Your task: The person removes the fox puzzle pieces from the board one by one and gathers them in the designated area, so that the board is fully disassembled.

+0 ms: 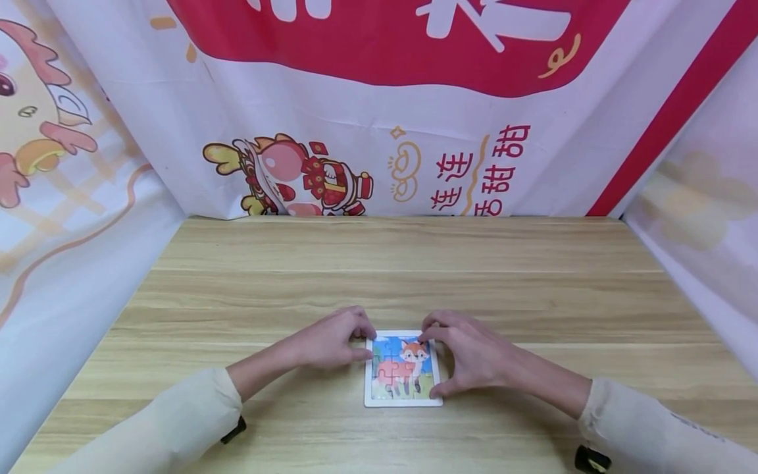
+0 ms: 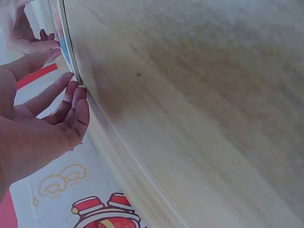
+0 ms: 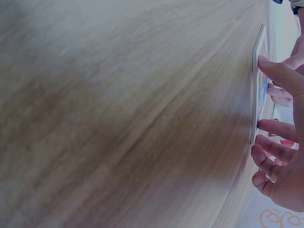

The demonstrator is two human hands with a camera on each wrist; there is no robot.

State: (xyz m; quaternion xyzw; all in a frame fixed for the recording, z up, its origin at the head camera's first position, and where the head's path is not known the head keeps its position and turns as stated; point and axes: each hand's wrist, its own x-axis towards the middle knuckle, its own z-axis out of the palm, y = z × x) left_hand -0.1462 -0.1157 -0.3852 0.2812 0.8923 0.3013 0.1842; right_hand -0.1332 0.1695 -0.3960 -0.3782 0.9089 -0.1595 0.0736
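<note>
A small square jigsaw puzzle [image 1: 401,368] lies flat on the wooden table, its pieces sitting in a white frame and forming a picture of a fox on grass under blue sky. My left hand [image 1: 336,337] holds the frame at its upper left, with the fingers by the corner and the thumb on the left edge. Opposite it, my right hand [image 1: 474,352] spans the right side, thumb by the lower corner and bent index finger near the upper corner. In the right wrist view, the thin puzzle frame [image 3: 255,80] appears edge-on beside the right hand [image 3: 285,156].
The wood-grained table [image 1: 403,283] stretches around the puzzle on all sides. A white and red printed cloth [image 1: 367,99] hangs along the table's back edge, and more printed cloth [image 1: 65,197] hangs at both sides. Beige sleeves [image 1: 183,408] cover both forearms.
</note>
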